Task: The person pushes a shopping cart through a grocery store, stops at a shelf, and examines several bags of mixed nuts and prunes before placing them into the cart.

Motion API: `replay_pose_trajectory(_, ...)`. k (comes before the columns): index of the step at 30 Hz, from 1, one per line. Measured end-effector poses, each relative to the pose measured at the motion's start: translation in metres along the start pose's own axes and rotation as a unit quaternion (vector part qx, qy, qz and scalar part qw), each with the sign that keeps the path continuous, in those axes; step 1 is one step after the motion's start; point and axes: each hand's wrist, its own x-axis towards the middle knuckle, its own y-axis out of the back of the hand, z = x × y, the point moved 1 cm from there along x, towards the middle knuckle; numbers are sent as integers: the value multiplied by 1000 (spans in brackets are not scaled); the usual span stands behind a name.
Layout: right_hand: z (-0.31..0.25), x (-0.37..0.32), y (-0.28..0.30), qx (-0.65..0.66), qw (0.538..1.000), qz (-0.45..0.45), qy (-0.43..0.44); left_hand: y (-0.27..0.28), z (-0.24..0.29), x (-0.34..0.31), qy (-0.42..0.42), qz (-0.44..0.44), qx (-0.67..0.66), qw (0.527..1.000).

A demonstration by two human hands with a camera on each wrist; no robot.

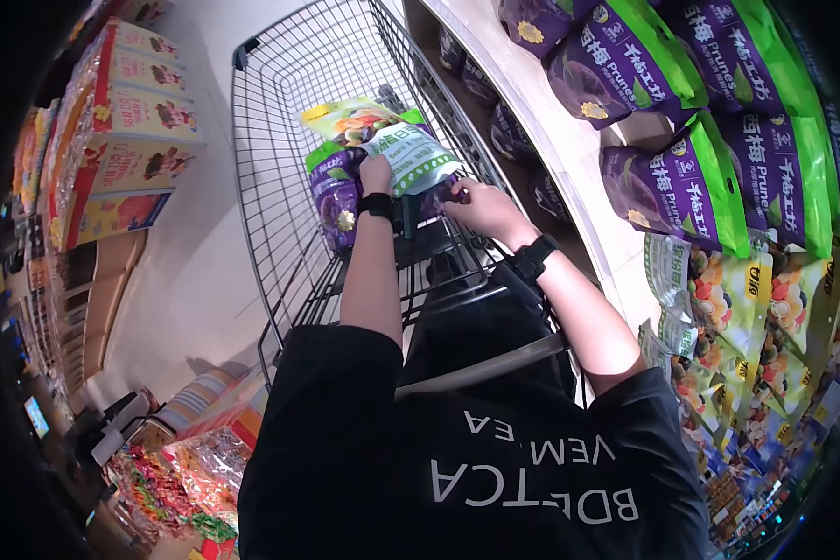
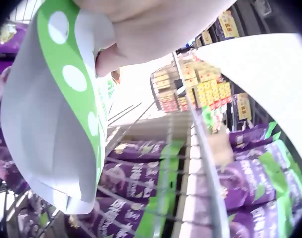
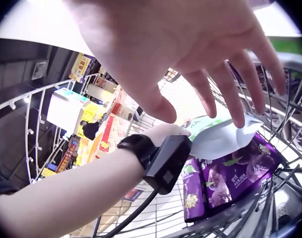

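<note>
My left hand (image 1: 376, 173) grips the edge of a white and green dried-fruit bag (image 1: 411, 157) inside the shopping cart. In the left wrist view that bag (image 2: 47, 119) hangs down beside the thumb, with its green, white-dotted band along one side. My right hand (image 3: 190, 49) hovers near the bag's other side, its fingers spread and holding nothing in the right wrist view. Under and beside the bag lie purple prune bags (image 3: 238, 173), one of them (image 1: 336, 198) to the left of my left wrist.
The wire cart (image 1: 252, 187) surrounds the bags, with its handle (image 1: 481, 366) close to my body. More prune bags (image 1: 667, 182) and dried-fruit bags (image 1: 719, 308) fill the display on the right. Stacked boxes (image 1: 149, 121) stand across the aisle on the left.
</note>
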Motion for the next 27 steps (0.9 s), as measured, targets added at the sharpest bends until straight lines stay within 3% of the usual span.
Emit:
replay_pose_trajectory(3,-27,-20,21,11,994,104,34,11,73,-50,-84,20,-74,994)
replay_pose_trajectory(5,-40,-32,37,62,980,166,92,15,119,-75,-186,73,21,980)
replay_pose_trajectory(6,-47,-39,44,86,966,207,128,14,137,-98,-224,58,-57,971)
replay_pose_trajectory(9,-58,-58,61,163,920,252,251,15,189,-181,-336,72,-27,939)
replay_pose_trajectory(11,-72,-92,80,254,879,234,329,13,204,-241,-380,9,-64,923)
replay_pose_trajectory(13,-71,-157,102,487,817,102,292,14,203,-296,-408,-45,-62,910)
replay_pose_trajectory(14,-58,-173,105,536,781,78,310,11,199,-325,-423,-74,-50,902)
replay_pose_trajectory(15,-39,-189,112,589,732,-8,341,7,192,-354,-433,-106,-36,895)
replay_pose_trajectory(17,-2,-249,119,602,697,-42,387,-5,170,-398,-433,-181,-12,883)
replay_pose_trajectory(19,38,-302,127,445,808,37,383,-15,138,-422,-402,-267,35,875)
replay_pose_trajectory(22,93,-366,111,423,846,127,297,-40,89,-453,-346,-364,163,849)
replay_pose_trajectory(23,106,-382,101,438,835,183,279,-49,75,-461,-332,-395,217,829)
replay_pose_trajectory(27,180,-429,62,451,811,304,216,-85,4,-467,-229,-519,213,795)
